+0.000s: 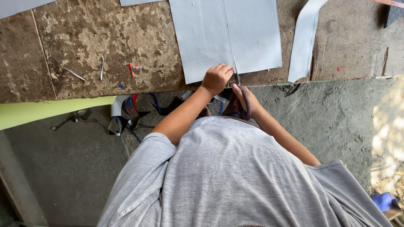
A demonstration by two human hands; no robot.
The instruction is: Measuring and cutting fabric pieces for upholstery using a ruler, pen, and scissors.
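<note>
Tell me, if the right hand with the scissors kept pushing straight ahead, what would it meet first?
The right hand points its scissors up the cut line, so it would likely meet more of the grey sheet on the worn table.

Daylight, soft and even across the worktop (84,42); no hard shadows there. Dappled sun overexposes the floor (389,134) at the right edge, detail washed out. Shade darkens the lower left corner. Focus sharp at centre; the grey shirt (235,176) nearest the lens slightly soft. Wide-angle bending mild at edges.
</note>
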